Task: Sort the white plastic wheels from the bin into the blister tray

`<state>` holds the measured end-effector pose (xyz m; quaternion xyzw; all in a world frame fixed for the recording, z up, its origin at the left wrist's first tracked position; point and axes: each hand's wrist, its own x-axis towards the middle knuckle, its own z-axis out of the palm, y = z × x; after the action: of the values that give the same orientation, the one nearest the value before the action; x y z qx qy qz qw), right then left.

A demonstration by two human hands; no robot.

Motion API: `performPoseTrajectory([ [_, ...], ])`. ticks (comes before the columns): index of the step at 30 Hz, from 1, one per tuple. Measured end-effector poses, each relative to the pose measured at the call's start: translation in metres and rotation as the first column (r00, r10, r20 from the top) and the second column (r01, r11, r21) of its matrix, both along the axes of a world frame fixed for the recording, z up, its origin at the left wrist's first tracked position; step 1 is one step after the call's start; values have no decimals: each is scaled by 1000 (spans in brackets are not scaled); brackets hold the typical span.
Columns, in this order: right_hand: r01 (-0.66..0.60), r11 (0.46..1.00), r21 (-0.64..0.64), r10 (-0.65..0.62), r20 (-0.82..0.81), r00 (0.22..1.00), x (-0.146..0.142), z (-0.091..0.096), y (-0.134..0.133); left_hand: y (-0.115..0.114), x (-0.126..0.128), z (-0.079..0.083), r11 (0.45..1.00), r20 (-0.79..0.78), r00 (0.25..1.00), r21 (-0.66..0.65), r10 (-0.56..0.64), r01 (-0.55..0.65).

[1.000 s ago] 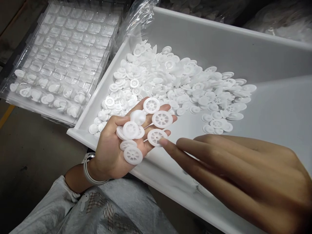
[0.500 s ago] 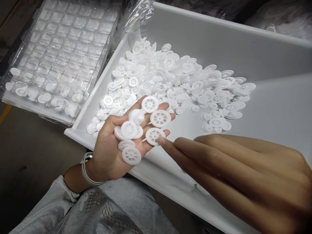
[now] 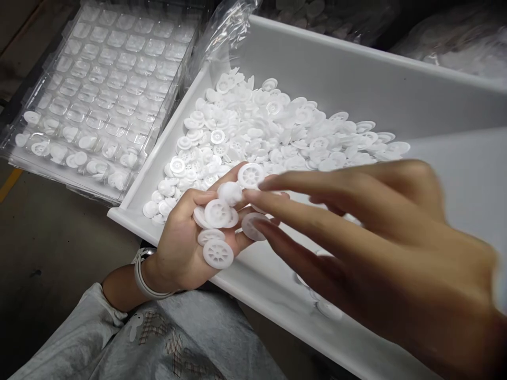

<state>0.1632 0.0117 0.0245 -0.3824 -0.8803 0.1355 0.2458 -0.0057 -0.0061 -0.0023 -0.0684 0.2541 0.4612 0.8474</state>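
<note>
Left hand: the left hand (image 3: 186, 248) is held flat, palm up, fingers a little spread, like a small plate. It carries a handful of small white wheels (image 3: 217, 232).
Where the wheels sit: they lie on the palm and fingers, just over the near edge of the white tray (image 3: 396, 79), at about 7 o'clock from the big pile.
Top wheel: one spoked wheel (image 3: 251, 174) rests on the left fingertips, at 12 o'clock in the handful.
Bottom wheel: another spoked wheel (image 3: 218, 254) lies low on the palm, at 6 o'clock.
Right hand: the right hand (image 3: 380, 248) reaches in from 3 o'clock with long, straight, spread fingers. The fingertips (image 3: 253, 196) are on the wheels by the left fingers. It is blurry, so I cannot tell if it has pinched one.
Big pile: a heap of loose wheels (image 3: 285, 132) fills the far left part of the tray, at 12 o'clock from the left hand.
Clear tray: a see-through pocket tray (image 3: 106, 68) lies at 10 o'clock. Only its near rows hold wheels (the far pockets look bare).
Wrist: a pale band (image 3: 141, 274) sits on the left wrist, above a grey sleeve (image 3: 119, 343).
How to do it well: I think the left hand should stay level and quiet, so nothing rolls off. The right hand should pick one wheel at a time, by its rim, with thumb and one finger.
Watch out: a hard push could knock the top wheel into the tray (it sits right on the fingertips).
</note>
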Motion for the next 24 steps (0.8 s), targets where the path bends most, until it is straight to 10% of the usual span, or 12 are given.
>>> performPoseTrajectory([
  [6, -175, 971, 163, 155, 128, 980, -18, -5, 17, 3, 3, 1, 999, 27, 999, -14, 39, -39],
  [24, 99, 959, 267, -63, -141, 988, 10, -18, 7, -1, -4, 0, 997, 76, 996, 67, -37, 32],
])
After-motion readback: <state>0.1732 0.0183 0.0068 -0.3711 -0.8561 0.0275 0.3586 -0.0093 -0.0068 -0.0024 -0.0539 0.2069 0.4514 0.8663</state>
